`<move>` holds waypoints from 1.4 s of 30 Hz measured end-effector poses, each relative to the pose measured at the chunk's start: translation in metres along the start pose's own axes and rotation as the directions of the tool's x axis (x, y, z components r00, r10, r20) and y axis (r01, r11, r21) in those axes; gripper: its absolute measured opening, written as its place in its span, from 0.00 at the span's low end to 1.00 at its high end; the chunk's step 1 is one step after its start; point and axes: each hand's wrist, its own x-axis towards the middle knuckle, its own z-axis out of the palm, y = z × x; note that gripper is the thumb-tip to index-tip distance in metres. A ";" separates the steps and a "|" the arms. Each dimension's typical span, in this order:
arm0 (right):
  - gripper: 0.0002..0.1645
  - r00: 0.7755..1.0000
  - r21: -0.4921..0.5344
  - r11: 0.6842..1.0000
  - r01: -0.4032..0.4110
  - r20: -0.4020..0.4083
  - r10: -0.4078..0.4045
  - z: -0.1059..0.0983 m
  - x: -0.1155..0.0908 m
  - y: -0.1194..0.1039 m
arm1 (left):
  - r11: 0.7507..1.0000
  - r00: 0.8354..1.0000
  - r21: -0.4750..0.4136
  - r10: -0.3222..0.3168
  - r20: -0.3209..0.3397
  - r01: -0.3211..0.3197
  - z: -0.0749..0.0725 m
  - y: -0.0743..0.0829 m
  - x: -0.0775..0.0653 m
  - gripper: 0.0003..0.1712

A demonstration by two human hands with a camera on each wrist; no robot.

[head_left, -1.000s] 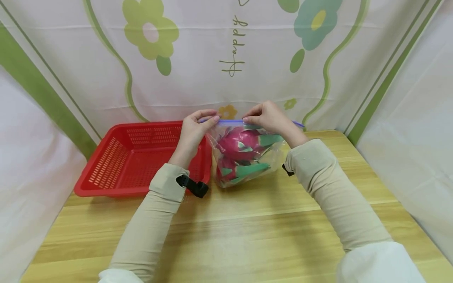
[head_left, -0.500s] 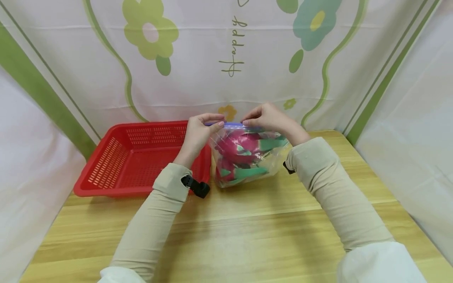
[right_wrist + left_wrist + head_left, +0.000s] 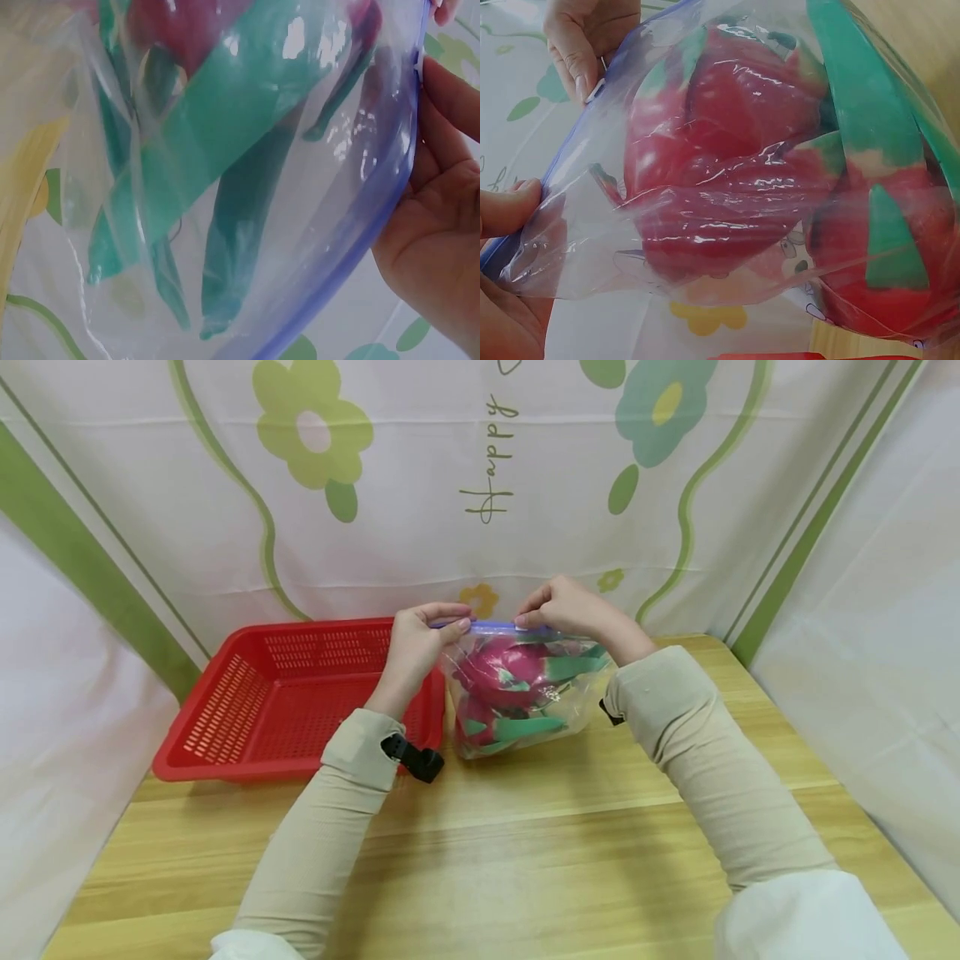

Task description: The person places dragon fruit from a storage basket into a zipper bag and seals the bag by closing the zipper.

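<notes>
A clear zip bag [image 3: 581,717] with a blue-purple zip strip stands on the table, holding two dragon fruits. The upper dragon fruit [image 3: 504,667] lies over the lower dragon fruit [image 3: 480,720]; both are pink-red with long green leaf tips. At the zip's left end, my left hand [image 3: 412,647] pinches the top edge between thumb and fingers. My right hand [image 3: 577,612] pinches a small white zip slider [image 3: 595,91] near the middle of the strip. From the right wrist view, the strip [image 3: 330,292] runs on past the right hand [image 3: 442,210] towards the bag's corner.
A red plastic basket [image 3: 255,770] with slotted walls stands just left of the bag, partly behind my left forearm. The wooden table [image 3: 495,860] extends in front and to the right. A flower-print cloth [image 3: 420,527] hangs close behind the bag.
Over the last second my left hand has shifted slightly right along the zip, and the bag's top edge has dropped a little. My right hand has barely moved and still pinches at the zip.
</notes>
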 end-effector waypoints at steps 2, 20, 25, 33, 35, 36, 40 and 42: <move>0.19 1.000 -0.001 1.000 0.005 0.003 -0.005 -0.001 -0.001 0.001 | 1.000 1.000 0.002 0.002 -0.002 -0.002 0.000 0.000 0.000 0.15; 0.18 1.000 -0.047 0.999 0.018 -0.007 -0.018 -0.015 -0.010 0.022 | 1.000 1.000 0.017 -0.003 -0.018 0.003 -0.003 -0.004 0.002 0.14; 0.16 1.000 -0.020 1.000 0.021 -0.005 -0.021 -0.018 -0.013 0.031 | 1.000 1.000 0.015 -0.010 -0.025 0.011 -0.003 -0.005 0.002 0.15; 0.15 0.997 0.000 0.998 0.070 0.040 -0.070 -0.021 -0.014 0.033 | 1.000 0.999 0.011 -0.003 -0.032 0.003 -0.002 -0.008 0.001 0.14; 0.16 0.994 -0.001 0.996 0.089 0.065 -0.088 -0.022 -0.015 0.032 | 1.000 1.000 0.009 -0.001 -0.029 0.001 -0.001 -0.008 0.002 0.15; 0.16 0.992 -0.005 0.994 0.108 0.073 -0.107 -0.023 -0.015 0.031 | 1.000 1.000 0.007 -0.001 -0.030 0.002 -0.001 -0.009 0.002 0.15; 0.16 0.986 -0.036 0.989 0.141 0.092 -0.137 -0.023 -0.016 0.026 | 1.000 1.000 -0.001 0.000 -0.023 0.000 -0.001 -0.009 0.004 0.15; 0.16 0.987 -0.060 0.988 0.140 0.086 -0.134 -0.022 -0.015 0.025 | 1.000 1.000 -0.002 0.002 -0.021 -0.002 -0.001 -0.009 0.005 0.15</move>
